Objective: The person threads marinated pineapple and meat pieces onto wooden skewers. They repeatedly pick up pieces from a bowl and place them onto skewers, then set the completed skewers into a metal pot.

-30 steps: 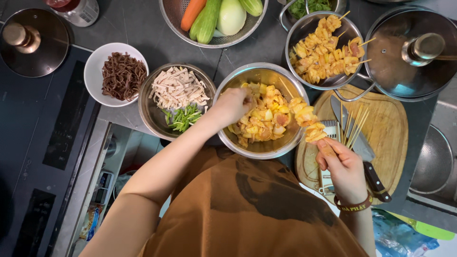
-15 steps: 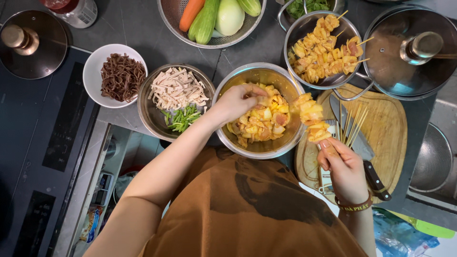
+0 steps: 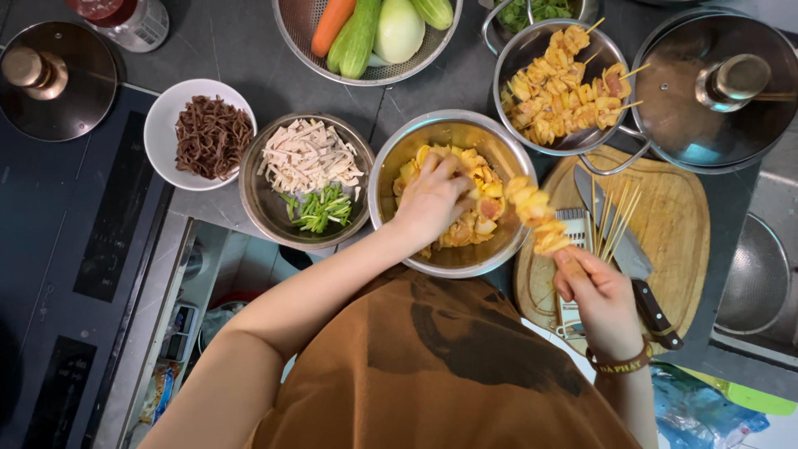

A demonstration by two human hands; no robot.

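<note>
The left hand [image 3: 432, 195] reaches down into a steel bowl [image 3: 453, 125] of yellow marinated pieces [image 3: 480, 218], its fingers curled among the food; whether they pinch a piece cannot be told. The right hand [image 3: 600, 293] is closed around the lower end of a skewer [image 3: 536, 218], which is already loaded with yellow chunks and tilts up and left over the bowl's right rim.

Under that hand lies a round wooden cutting board [image 3: 673, 224] carrying a bundle of bare skewer sticks [image 3: 613, 220] and a knife [image 3: 636, 266] with a dark handle. Just beyond the board, a steel pot [image 3: 519, 54] holds finished skewers [image 3: 561, 91], and to its right sits a glass lid [image 3: 706, 125] with a knob.

To the left of the mixing bowl, touching it, stands another steel bowl [image 3: 258, 204] with pale strips and chopped greens. Farther left is a white bowl [image 3: 162, 120] of dark brown strands. At the far edge of the dark desk [image 3: 241, 50], a colander [image 3: 299, 29] holds a carrot, cucumbers and a pale round vegetable. A second lid [image 3: 54, 79] rests at the far left by a black cooktop [image 3: 75, 249].
</note>
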